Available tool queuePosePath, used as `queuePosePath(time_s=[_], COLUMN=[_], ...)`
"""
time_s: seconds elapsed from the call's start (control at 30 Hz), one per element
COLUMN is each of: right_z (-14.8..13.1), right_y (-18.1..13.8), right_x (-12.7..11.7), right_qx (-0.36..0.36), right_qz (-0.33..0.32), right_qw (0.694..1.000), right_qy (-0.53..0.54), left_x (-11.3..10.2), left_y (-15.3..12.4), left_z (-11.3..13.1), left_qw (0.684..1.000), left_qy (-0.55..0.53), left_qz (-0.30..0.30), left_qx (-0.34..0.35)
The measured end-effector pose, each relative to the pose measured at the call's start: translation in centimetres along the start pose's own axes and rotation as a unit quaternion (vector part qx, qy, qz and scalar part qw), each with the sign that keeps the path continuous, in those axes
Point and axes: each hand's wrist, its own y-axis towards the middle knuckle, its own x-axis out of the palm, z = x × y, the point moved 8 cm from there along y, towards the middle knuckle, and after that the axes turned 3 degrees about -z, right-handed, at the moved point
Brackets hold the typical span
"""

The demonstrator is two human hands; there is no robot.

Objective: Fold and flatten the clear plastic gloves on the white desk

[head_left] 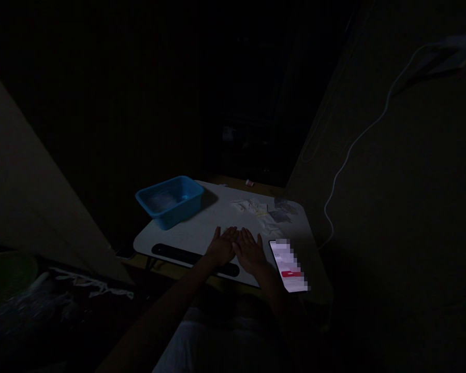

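Note:
Both hands rest side by side, palms up, over the near middle of a small white table (194, 235). My left hand (222, 247) has its fingers stretched out and nothing visible in it. Beside it, my right hand (250, 251) lies open as well, its inner edge touching or overlapping the left. A phone (289, 267) with a lit screen is just right of my right hand. Beyond the hands lie several small clear and white packets (260, 208). To the left on the tabletop stands a blue plastic basin (178, 210), its contents hard to make out.
A black slot strip (178, 253) runs along the table's near edge. Behind the table lies a small pinkish item (249, 183). A white cable (348, 150) hangs along the right wall. At lower left is a green round container (10, 277). The room is very dark.

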Motion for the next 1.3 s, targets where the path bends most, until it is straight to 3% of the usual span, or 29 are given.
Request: queuePosePath(time_s=[0.57,0.93,1.3], right_z=[0.0,0.1,1.3], right_y=[-0.1,-0.2,-0.5], right_x=[-0.2,-0.3,-0.4], right_qx=[0.009,0.016,0.1], right_qz=[-0.008,0.006,0.03], right_qw=[1.0,1.0,0.994], right_qy=[0.004,-0.002,-0.016], left_x=[-0.3,-0.4,-0.1], left_y=[-0.2,-0.3,-0.2], left_z=[0.0,-0.4,-0.4], left_qw=[1.0,0.998,0.998], left_qy=[-0.01,-0.024,-0.008], left_qz=[0.001,0.007,0.022], left_qx=[-0.012,-0.054,-0.053])
